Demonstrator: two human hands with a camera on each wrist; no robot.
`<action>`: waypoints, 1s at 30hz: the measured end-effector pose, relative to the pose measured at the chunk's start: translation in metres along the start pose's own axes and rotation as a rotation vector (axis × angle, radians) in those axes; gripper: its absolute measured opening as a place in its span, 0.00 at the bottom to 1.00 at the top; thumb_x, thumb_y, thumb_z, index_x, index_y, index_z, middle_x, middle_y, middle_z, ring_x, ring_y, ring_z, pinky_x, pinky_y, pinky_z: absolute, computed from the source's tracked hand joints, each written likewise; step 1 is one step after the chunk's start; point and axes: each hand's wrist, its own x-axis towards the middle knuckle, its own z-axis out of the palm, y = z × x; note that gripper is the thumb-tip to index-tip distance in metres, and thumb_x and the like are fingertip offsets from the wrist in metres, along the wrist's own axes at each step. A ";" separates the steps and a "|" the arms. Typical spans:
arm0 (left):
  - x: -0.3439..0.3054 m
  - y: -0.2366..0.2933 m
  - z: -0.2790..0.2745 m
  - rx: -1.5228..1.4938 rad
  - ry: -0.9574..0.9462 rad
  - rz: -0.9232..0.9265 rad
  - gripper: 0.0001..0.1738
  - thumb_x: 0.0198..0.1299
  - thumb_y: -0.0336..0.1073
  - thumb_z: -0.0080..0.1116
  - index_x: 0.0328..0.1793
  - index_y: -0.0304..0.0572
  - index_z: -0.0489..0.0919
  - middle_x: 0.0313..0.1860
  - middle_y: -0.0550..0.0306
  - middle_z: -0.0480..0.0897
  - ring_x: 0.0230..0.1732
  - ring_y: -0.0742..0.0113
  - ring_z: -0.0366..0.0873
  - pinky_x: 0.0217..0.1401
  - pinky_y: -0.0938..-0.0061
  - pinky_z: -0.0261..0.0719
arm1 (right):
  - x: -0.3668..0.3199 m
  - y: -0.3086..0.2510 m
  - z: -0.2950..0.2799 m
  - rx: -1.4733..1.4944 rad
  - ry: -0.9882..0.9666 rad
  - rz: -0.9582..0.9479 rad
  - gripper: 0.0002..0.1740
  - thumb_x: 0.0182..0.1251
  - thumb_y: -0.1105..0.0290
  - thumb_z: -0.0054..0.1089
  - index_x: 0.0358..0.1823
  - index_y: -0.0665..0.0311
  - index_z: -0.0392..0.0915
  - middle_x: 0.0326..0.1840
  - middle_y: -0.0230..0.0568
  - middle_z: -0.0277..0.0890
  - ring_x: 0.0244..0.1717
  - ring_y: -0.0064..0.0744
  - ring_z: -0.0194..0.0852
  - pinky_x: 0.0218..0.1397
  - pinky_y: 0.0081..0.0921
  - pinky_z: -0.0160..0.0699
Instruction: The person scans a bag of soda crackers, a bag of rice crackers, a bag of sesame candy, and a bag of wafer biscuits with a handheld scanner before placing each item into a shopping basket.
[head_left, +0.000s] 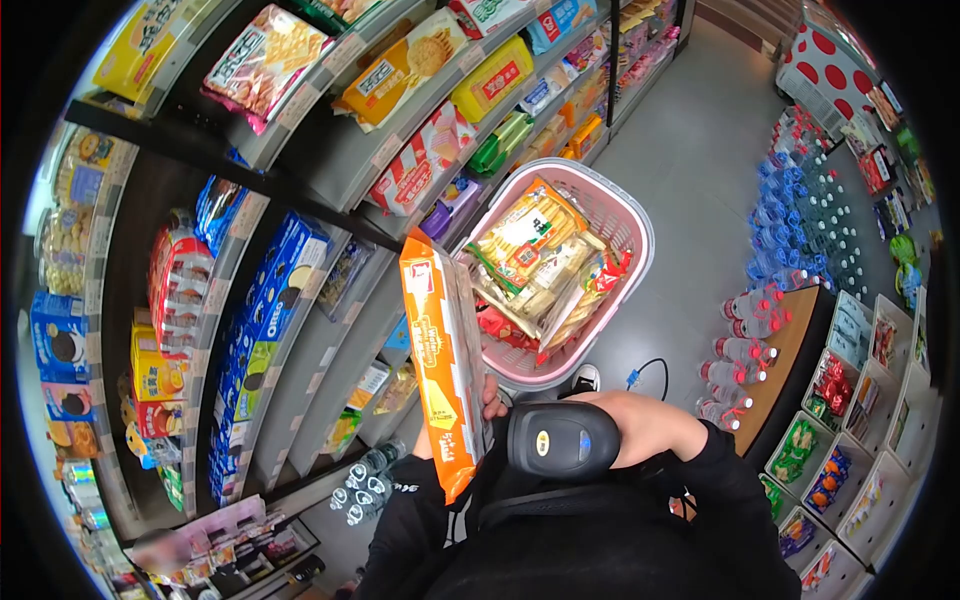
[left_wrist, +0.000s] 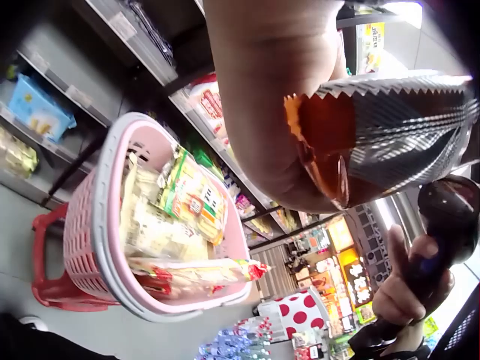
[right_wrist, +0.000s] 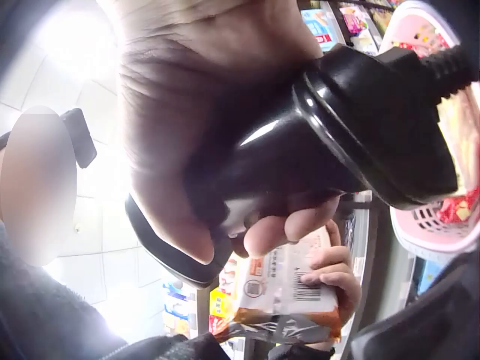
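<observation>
Both hands are held up close in front of the body. The left hand (head_left: pixel 492 400) is on the left. Its fingers (right_wrist: pixel 330 279) curl round the low end of an orange packet (head_left: pixel 438 360) and hold it upright. The right hand (head_left: pixel 645 425) is just beside it on the right, wrapped round the handle of a black scanner (head_left: pixel 560 440). The right arm, in a black sleeve (head_left: pixel 725 480), is bent at the elbow.

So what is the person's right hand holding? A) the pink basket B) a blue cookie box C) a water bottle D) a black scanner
D: the right hand grips a black scanner, close beside the orange snack pack that the left hand holds.
</observation>
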 end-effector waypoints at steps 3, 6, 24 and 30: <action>-0.037 0.002 -0.053 -0.061 0.316 -0.227 0.28 0.56 0.53 0.49 0.57 0.44 0.63 0.31 0.51 0.73 0.30 0.58 0.74 0.37 0.67 0.76 | 0.016 -0.004 0.007 0.076 -0.106 0.012 0.39 0.42 0.67 0.64 0.59 0.67 0.59 0.59 0.50 0.60 0.58 0.45 0.61 0.59 0.30 0.60; -0.052 0.004 -0.072 0.140 0.360 -0.090 0.29 0.58 0.51 0.48 0.58 0.38 0.63 0.42 0.53 0.74 0.39 0.65 0.74 0.41 0.72 0.74 | 0.036 -0.005 0.020 -0.009 -0.141 -0.095 0.38 0.43 0.67 0.63 0.58 0.67 0.59 0.61 0.51 0.58 0.62 0.44 0.57 0.60 0.30 0.59; -0.183 0.086 -0.131 0.057 0.272 0.053 0.28 0.59 0.31 0.44 0.65 0.35 0.53 0.60 0.49 0.65 0.58 0.61 0.66 0.61 0.69 0.63 | 0.148 -0.021 0.137 -0.049 -0.208 0.174 0.34 0.39 0.70 0.66 0.53 0.69 0.65 0.52 0.47 0.69 0.50 0.38 0.70 0.53 0.28 0.66; -0.225 0.110 -0.164 0.187 0.402 0.113 0.31 0.60 0.31 0.45 0.68 0.39 0.48 0.61 0.53 0.63 0.61 0.66 0.62 0.61 0.73 0.62 | 0.189 -0.016 0.177 0.001 -0.259 0.207 0.27 0.41 0.70 0.66 0.46 0.68 0.69 0.40 0.43 0.76 0.40 0.30 0.74 0.47 0.25 0.70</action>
